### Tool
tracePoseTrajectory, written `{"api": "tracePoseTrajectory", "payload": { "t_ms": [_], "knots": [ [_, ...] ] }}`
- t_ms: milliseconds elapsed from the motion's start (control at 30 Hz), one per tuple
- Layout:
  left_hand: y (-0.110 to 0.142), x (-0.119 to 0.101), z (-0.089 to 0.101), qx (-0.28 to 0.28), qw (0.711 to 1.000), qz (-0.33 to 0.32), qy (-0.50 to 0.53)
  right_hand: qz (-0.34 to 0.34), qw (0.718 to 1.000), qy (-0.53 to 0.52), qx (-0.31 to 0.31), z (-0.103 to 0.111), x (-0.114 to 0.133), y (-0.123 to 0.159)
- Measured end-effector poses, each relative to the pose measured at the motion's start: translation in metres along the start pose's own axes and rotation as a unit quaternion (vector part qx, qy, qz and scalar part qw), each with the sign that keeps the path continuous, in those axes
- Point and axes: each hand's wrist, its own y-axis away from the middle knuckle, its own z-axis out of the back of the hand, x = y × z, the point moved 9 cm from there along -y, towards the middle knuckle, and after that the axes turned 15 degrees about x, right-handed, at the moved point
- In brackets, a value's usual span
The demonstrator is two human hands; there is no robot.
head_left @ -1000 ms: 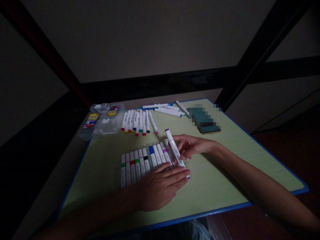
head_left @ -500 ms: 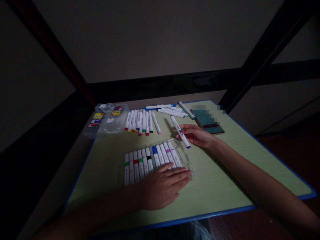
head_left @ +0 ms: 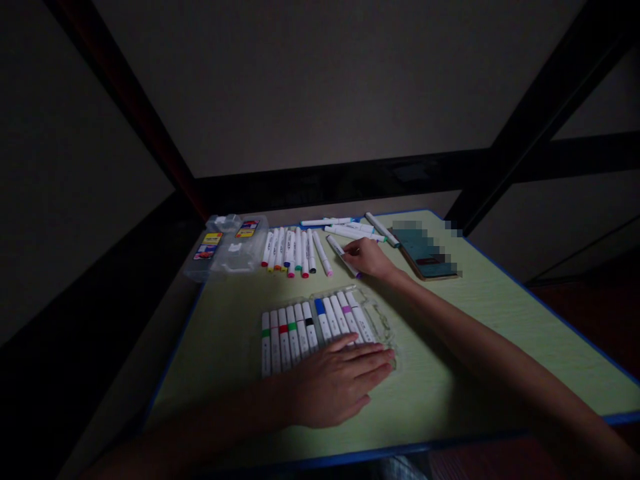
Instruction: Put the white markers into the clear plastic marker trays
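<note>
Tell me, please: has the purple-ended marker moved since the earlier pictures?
Yes. Judged against the table, the purple-ended marker in the right hand has moved away from the tray toward the far edge, beside the pink-ended marker.

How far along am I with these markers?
Partway, it seems: a row and a pile of markers already lie on the table. Your right hand holds a purple-ended marker beside the row. What looks left are the markers in the clear tray, partly under your left hand.
</note>
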Motion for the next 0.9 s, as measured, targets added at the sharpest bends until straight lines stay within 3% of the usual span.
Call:
{"api": "tracePoseTrajectory", "payload": {
  "t_ms": [133,333,900],
  "knots": [
    [0.001,-0.002,0.003,-0.016,1.000,-0.007,-0.006,-0.002,0.997,0.079,0.001,-0.006,0.016,-0.010],
    [0.002,-0.002,0.005,-0.029,1.000,-0.005,-0.010,-0.011,0.991,0.133,0.010,-0.011,0.018,-0.020],
    [0.002,-0.002,0.005,0.002,0.999,0.008,-0.032,-0.028,0.991,0.127,0.016,-0.025,0.023,-0.029]
  ]
}}
